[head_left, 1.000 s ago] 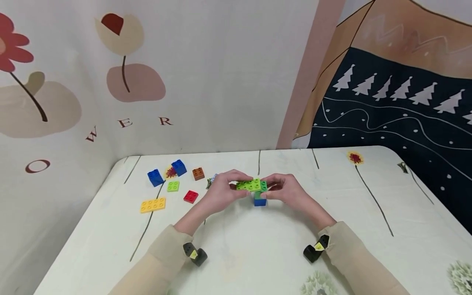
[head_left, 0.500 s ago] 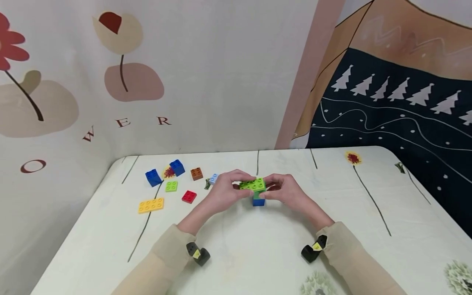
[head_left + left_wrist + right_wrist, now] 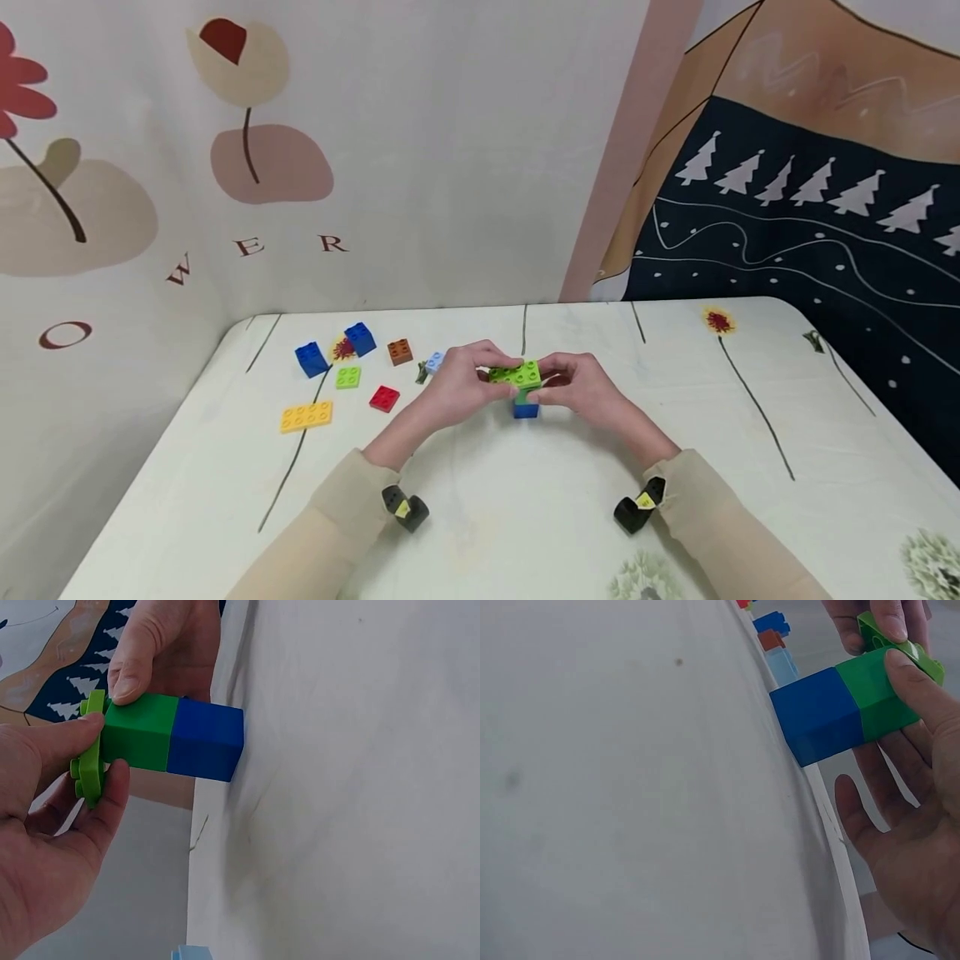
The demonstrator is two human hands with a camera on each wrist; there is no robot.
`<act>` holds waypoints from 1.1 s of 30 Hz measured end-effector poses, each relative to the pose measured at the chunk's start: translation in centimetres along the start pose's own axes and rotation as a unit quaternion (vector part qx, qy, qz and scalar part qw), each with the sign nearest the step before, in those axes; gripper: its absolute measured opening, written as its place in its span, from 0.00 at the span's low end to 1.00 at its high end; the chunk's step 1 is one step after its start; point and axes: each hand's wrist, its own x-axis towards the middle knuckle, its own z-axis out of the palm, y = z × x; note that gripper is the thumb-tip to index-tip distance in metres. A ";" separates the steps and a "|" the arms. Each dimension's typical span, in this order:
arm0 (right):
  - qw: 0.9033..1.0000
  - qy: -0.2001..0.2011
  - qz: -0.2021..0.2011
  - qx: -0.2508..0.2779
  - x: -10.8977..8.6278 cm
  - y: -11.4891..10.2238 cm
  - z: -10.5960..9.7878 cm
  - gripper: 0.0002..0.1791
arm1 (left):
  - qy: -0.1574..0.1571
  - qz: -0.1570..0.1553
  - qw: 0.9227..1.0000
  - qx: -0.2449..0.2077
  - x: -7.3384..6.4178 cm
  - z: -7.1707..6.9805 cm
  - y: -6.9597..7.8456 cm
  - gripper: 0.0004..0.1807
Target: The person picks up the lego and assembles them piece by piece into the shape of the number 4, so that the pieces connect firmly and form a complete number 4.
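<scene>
My left hand (image 3: 459, 387) pinches a flat lime-green toy building brick (image 3: 517, 374) between thumb and fingers. That brick lies across the top of a green block (image 3: 141, 731), sticking out toward the left hand. Below the green block is a blue block (image 3: 821, 712), and the two form a short upright stack at the table's middle. My right hand (image 3: 587, 387) grips the green block from the other side, its thumb (image 3: 911, 679) on the near face. In the head view the lime brick and the fingers hide most of the green block.
Left of the hands lie two blue blocks (image 3: 311, 359), a brown block (image 3: 400, 352), a small lime brick (image 3: 348, 377), a red brick (image 3: 385, 399) and a long yellow brick (image 3: 306, 417). A light blue block (image 3: 435, 362) is partly behind the left hand. A fabric wall rises behind the table.
The left hand has shifted the lime brick slightly right, over the green block, whose studs showed a second ago and are now covered. The right hand keeps its hold on the stack.
</scene>
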 end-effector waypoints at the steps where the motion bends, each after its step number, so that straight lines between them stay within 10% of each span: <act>1: 1.000 -0.001 0.001 -0.002 0.0 0.0 0.0 0.19 | -0.002 0.001 1.000 0.002 0.0 0.0 0.0 0.20; 33: 1.000 -0.006 -0.006 -0.002 0.1 0.0 -0.2 0.19 | -0.070 0.066 0.990 0.105 0.7 -1.0 1.4 0.20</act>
